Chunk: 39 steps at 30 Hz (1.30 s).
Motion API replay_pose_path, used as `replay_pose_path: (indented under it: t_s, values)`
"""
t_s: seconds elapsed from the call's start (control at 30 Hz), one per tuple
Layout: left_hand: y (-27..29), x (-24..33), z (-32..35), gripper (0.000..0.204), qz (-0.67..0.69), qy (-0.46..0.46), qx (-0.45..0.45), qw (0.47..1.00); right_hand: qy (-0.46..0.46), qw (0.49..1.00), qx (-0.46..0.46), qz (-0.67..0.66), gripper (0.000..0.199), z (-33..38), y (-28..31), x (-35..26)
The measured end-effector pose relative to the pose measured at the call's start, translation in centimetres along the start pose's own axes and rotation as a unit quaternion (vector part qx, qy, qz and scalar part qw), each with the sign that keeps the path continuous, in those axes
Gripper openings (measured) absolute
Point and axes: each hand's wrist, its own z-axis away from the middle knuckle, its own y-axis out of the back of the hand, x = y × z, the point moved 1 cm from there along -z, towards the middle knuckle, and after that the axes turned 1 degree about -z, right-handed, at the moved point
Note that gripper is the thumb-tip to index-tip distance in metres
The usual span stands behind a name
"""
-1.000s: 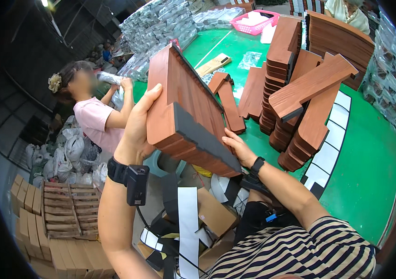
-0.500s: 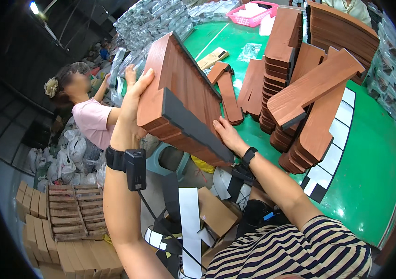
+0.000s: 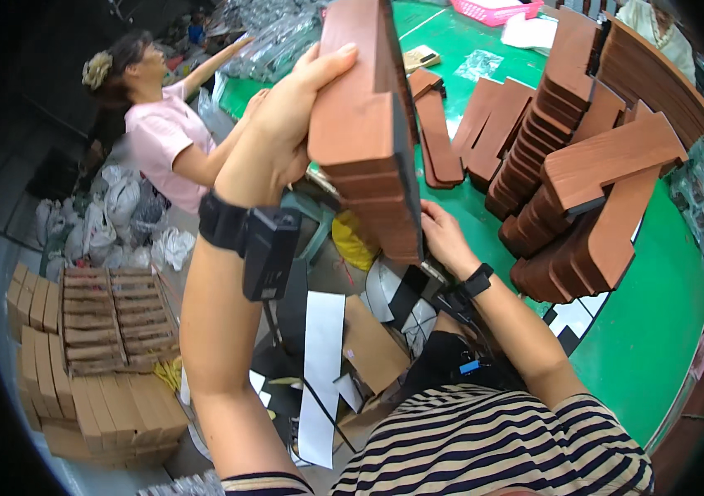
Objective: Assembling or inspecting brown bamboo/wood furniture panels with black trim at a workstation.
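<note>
Green worktop (image 3: 666,347) spanned the right side of the room, with plastic-wrapped stacks (image 3: 703,198) along its far right. Held item: a bundle of brown wood-grain panels (image 3: 356,128), raised at centre, left of the panels on the worktop. Left hand (image 3: 298,112) closed around the bundle's left side, thumb laid across the brown face. Right hand (image 3: 447,240) part-curled, its fingers at the bundle's dark right side, near end — firmness of contact could not be told.

On the worktop, right of the hands: a row of stacked brown panels (image 3: 554,103), with an L-shaped panel (image 3: 608,161) lying slanted at the near end. Far side: clear plastic bag (image 3: 480,64) and pink basket (image 3: 492,10). To the left, a co-worker in a pink shirt (image 3: 162,145) reached out one arm; near left, a wooden pallet (image 3: 112,318) and cardboard boxes (image 3: 125,409) — boxes packed side by side.
</note>
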Motion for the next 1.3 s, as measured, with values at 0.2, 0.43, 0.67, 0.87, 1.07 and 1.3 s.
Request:
replay_pose_path:
  t_s: [0.2,0.43,0.67,0.87,1.07,1.3]
  values:
    - [1.0,-1.0,1.2,0.061,-0.012,-0.099,0.004,0.995,-0.063,0.989,-0.018,-0.133,0.042,1.4,1.1,0.3]
    - [1.9,-2.4,3.3,0.036,0.077,-0.129,-0.029,0.988,0.088,0.943,-0.125,0.294,0.069,4.8,0.1,-3.2]
    - [-0.9,-3.8,5.5,0.063,-0.028,-0.256,-0.014,0.966,0.151,0.921,-0.074,0.350,0.093,5.1,0.3,-3.4]
    - [-1.5,-4.4,6.1,0.076,-0.009,-0.245,0.015,0.969,0.199,0.921,-0.032,0.334,0.053,5.3,0.0,-3.0]
    - [-1.1,-3.5,4.2,0.058,-0.032,-0.225,-0.031,0.973,0.165,0.917,-0.018,0.362,0.091,3.9,-0.1,-2.7]
    - [0.5,-4.2,-0.1,0.051,0.001,-0.286,-0.004,0.958,0.229,0.916,0.094,0.316,0.081,0.7,-1.7,-2.8]
